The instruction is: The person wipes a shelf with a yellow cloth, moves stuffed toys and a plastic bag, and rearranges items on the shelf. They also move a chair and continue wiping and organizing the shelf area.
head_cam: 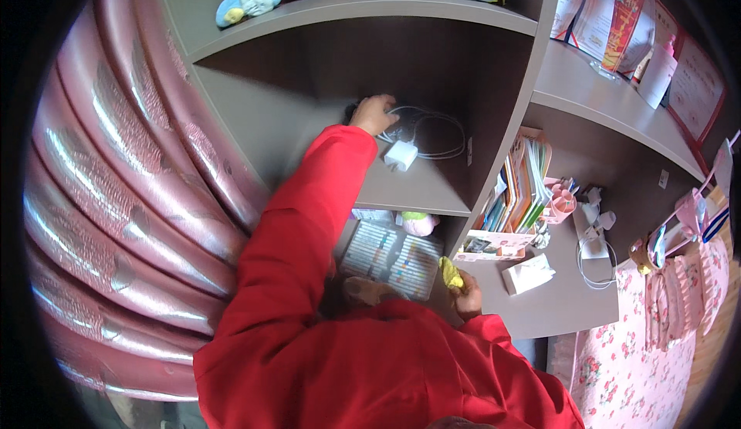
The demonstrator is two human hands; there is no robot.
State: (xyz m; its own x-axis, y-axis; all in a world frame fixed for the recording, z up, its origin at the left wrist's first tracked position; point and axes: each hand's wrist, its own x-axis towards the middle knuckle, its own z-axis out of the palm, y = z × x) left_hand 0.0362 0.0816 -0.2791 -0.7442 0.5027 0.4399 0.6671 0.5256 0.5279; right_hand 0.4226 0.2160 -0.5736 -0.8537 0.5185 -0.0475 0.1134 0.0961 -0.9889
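My left hand reaches deep into a grey-brown shelf compartment, its fingers at a coiled white cable. Whether the fingers grip the cable or something dark beside them cannot be told. A white charger plug lies on the shelf board just in front of that hand. Lower right, my right hand holds a crumpled yellow cloth near the edge of the desk part. Both arms wear red sleeves.
Below the compartment are a case of markers and a plush toy. A book holder, a tissue pack and a white power strip stand on the right. Pink curtains hang close on the left.
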